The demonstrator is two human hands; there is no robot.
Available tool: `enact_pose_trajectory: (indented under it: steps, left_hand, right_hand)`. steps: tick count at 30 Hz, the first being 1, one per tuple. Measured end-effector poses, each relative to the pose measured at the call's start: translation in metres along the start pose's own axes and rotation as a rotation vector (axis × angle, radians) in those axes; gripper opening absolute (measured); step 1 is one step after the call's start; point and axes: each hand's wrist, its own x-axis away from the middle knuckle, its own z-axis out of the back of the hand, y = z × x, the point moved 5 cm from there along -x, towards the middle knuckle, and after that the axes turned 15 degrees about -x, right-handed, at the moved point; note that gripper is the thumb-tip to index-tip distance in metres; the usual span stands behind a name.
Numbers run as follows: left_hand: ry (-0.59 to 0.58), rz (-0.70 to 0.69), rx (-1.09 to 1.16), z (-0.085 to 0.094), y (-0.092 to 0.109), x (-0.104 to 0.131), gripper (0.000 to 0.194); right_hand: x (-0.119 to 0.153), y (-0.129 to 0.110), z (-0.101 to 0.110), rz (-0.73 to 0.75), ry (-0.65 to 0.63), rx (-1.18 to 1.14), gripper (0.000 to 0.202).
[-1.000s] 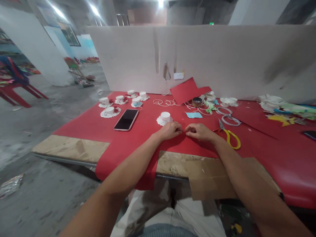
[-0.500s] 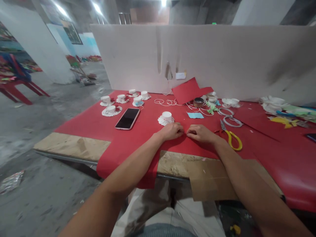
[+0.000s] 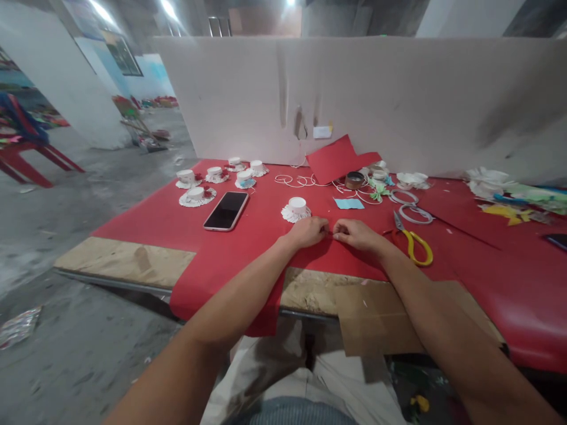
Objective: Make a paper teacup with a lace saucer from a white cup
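My left hand and my right hand face each other low over the red sheet. Both have curled fingers pinched together, a small gap apart. Whatever sits between the fingertips is too small and too close in colour to the red to make out. Just beyond my left hand stands a small white paper hat with a frilled brim. Scissors with yellow handles lie to the right of my right hand. Past the hands is a light blue paper piece.
Several finished-looking white hats, one of them a brimmed hat, stand at the left behind a phone. Brown tape, white string and red paper lie toward the white board. Cardboard overhangs the front edge.
The view has shifted slightly, so everything sits a little higher and further left. Both hands keep nearly the same pinched pose, with little visible movement.
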Motion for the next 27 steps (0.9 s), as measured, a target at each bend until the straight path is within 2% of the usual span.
enact_pose_trajectory:
  steps: [4,8,19,27]
  left_hand:
    - [-0.006,0.028,0.025,-0.001,-0.003,-0.003,0.019]
    - [-0.030,-0.010,0.050,-0.004,-0.005,-0.005,0.017]
    - [0.167,-0.207,0.101,0.002,-0.001,0.005,0.012]
    - [0.175,-0.180,0.139,0.002,0.000,0.008,0.008]
  right_hand:
    - [-0.001,0.002,0.000,-0.014,0.030,0.012,0.013]
    - [0.000,0.002,0.000,0.024,0.018,-0.016,0.014]
    - [0.004,-0.006,0.001,0.132,-0.020,0.032,0.009]
    - [0.005,-0.014,-0.003,0.240,0.063,0.121,0.005]
